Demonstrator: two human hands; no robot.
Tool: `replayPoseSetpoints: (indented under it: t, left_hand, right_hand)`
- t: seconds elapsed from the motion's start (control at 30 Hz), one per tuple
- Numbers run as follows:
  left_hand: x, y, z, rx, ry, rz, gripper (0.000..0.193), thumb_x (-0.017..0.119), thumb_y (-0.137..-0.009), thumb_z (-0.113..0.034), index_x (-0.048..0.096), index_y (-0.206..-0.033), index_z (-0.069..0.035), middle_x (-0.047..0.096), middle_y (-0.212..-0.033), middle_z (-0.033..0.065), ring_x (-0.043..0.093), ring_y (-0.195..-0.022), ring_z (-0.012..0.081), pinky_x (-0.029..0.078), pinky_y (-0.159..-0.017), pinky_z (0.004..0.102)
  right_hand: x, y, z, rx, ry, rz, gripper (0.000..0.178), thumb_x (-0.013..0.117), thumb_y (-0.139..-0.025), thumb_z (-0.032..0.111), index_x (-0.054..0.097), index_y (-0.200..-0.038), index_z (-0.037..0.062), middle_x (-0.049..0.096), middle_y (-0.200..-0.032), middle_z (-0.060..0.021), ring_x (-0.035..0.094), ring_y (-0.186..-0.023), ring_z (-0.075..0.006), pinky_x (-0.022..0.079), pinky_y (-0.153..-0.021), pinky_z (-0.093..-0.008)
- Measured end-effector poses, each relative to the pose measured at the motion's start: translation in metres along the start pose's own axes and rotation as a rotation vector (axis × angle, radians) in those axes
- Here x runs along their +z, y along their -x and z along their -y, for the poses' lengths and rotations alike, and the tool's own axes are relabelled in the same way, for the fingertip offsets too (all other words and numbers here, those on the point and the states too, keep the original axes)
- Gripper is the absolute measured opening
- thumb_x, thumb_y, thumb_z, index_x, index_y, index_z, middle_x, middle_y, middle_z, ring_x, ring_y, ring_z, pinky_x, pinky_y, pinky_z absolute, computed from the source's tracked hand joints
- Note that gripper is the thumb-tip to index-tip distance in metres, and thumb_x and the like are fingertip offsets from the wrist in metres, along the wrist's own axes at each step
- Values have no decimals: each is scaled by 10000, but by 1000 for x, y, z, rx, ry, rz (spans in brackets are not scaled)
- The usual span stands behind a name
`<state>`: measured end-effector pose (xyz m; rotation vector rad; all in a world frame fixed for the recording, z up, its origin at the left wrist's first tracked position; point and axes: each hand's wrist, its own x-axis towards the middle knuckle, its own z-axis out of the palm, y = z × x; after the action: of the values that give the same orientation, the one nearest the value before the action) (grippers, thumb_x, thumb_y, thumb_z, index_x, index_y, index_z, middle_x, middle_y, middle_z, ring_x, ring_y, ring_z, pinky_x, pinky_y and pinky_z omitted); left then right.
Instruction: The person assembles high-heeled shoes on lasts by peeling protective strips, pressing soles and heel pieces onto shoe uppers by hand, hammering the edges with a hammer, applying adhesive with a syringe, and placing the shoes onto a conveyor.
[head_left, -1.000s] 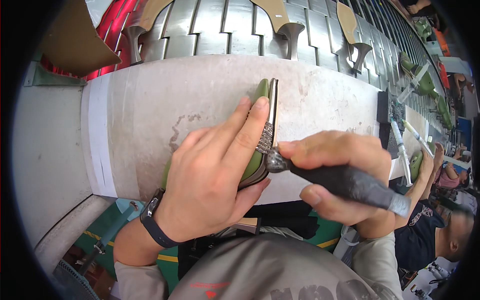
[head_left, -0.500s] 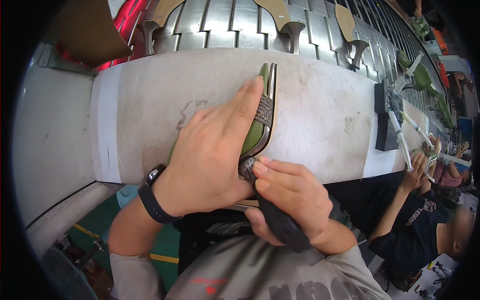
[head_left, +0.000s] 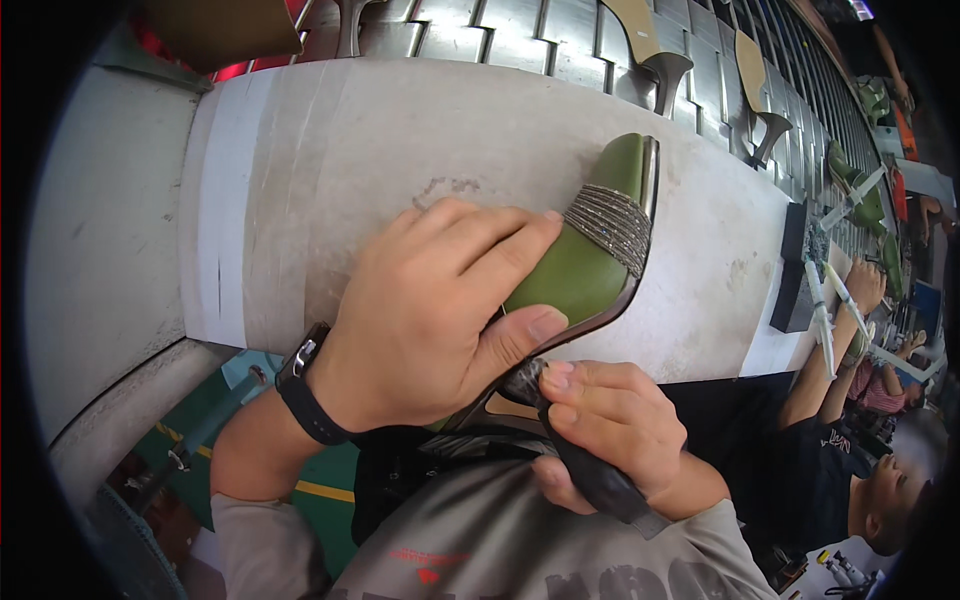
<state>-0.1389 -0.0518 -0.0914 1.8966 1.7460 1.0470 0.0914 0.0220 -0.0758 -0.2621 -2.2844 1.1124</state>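
Left hand (head_left: 435, 315) gripping olive-green glossy shoe with glittery grey strap (head_left: 585, 260) at the grey workbench's (head_left: 330, 160) near edge, right hand (head_left: 615, 430) fingers wrapped around black-handled tool (head_left: 590, 475) touching its sole.

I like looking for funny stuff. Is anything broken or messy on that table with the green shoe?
Nothing looks broken or spilled. The green shoe lies on its side on the grey table, held down by the left hand, while the right hand holds a dark tool at its sole. The table only shows small scuffs and stains.
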Motion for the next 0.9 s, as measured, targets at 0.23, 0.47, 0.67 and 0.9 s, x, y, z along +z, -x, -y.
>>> replayPoseSetpoints:
  t: [0.23, 0.47, 0.67, 0.9]
  left_hand:
    - [1, 2, -3, -15, 3, 7, 549, 659, -1023, -348, 626, -1359, 85, 685, -1258, 228, 657, -1068, 407, 525, -905, 467]
    - [6, 6, -4, -13, 3, -69, 449, 672, -1013, -258, 656, -1313, 77, 711, -1206, 232, 674, -1051, 418, 532, -915, 464]
    - [5, 8, 1, -42, 65, -25, 400, 547, -1107, -221, 652, -1337, 89, 721, -1225, 243, 687, -1116, 400, 518, -994, 416]
    - [12, 6, -2, -84, 147, -13, 447, 485, -1149, -260, 645, -1374, 92, 725, -1267, 229, 700, -1150, 312, 514, -1020, 369]
  right_hand:
    - [-18, -26, 3, 34, -14, 180, 341, 895, -728, 95, 753, -1006, -42, 768, -1111, -223, 766, -949, -339, 666, -803, -386]
    - [13, 8, 9, -50, 98, -39, 405, 878, -738, 70, 730, -1093, -60, 758, -1113, -232, 763, -945, -368, 653, -824, -387]
    - [14, 9, 5, -29, -41, -80, 403, 882, -726, 38, 731, -1087, -55, 767, -1059, -210, 775, -971, -355, 634, -855, -402]
    - [6, 35, 3, 3, -24, -93, 411, 894, -749, 34, 726, -1115, -50, 769, -1061, -196, 774, -1006, -355, 624, -885, -399]
